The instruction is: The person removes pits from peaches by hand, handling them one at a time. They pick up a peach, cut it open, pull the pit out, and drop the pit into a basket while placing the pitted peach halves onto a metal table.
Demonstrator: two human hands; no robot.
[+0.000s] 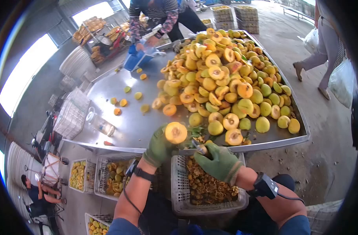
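My left hand (157, 149), in a green glove, is closed on a halved peach (176, 132), its orange cut face and brown centre turned up toward me. My right hand (220, 161), gloved alike, grips a small pitting tool (199, 146) with a metal tip; the exact shape of that tip is hard to make out. Both hands hover near the front edge of a steel table (138, 131), apart from each other. Beyond them rises a big heap of halved peaches (216, 78). Under my hands stands a grey crate (210, 209) holding scooped-out pits and scraps (210, 184).
On the table's left lie scattered peach halves (123, 102) and a clear plastic jug (100, 124). Crates of fruit (81, 176) stand on the floor at left. Across the table a person (155, 23) handles a blue basket (136, 59). Another person (324, 51) carries bags at right.
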